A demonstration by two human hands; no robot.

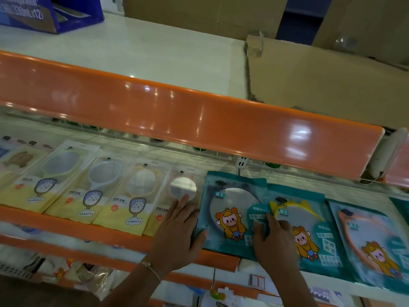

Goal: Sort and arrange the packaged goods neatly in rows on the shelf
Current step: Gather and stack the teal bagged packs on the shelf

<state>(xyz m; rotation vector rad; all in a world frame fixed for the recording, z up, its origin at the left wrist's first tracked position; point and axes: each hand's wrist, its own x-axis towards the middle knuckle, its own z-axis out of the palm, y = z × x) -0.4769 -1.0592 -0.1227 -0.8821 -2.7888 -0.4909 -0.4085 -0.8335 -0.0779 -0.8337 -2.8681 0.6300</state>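
A teal mirror pack (pixel 232 213) lies flat on the shelf (pixel 93 229), near the front edge. It has a round silver mirror behind clear plastic and a cartoon child in a yellow suit. The word MIRROR is printed near its top.

The left hand (pixel 177 235) lies flat, fingers straight, on the pack's left edge and on the yellow mirror pack (pixel 177 200) beside it. The right hand (pixel 272 238) rests on the pack's right side with bent fingers. Whether it pinches the pack cannot be told.

Touching on the right is another teal pack (pixel 309 227) with a yellow-rimmed mirror, then one with an orange rim (pixel 367 242). More yellow packs (pixel 88 189) with bunny pictures lie in a row to the left.
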